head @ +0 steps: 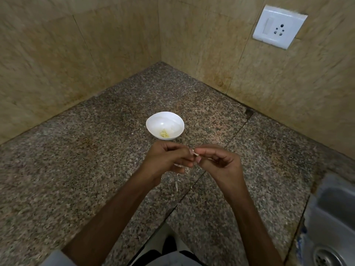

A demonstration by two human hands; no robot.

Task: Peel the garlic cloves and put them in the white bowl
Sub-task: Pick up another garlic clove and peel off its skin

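Bare counter [80, 160] is left round the white bowl [169, 120] from 8 to 3 o'clock; walls [57, 54] at 10 and 2, sink [334, 217] at 4.

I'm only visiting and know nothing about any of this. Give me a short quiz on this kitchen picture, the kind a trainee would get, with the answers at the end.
1. True or false: the white bowl on the counter is empty.
2. Where is the sink? A) at the person's right, B) behind the bowl, C) at the person's left.
3. What do the left hand and the right hand pinch between them?

Key
1. False: a few peeled cloves lie in it.
2. A.
3. A garlic clove.
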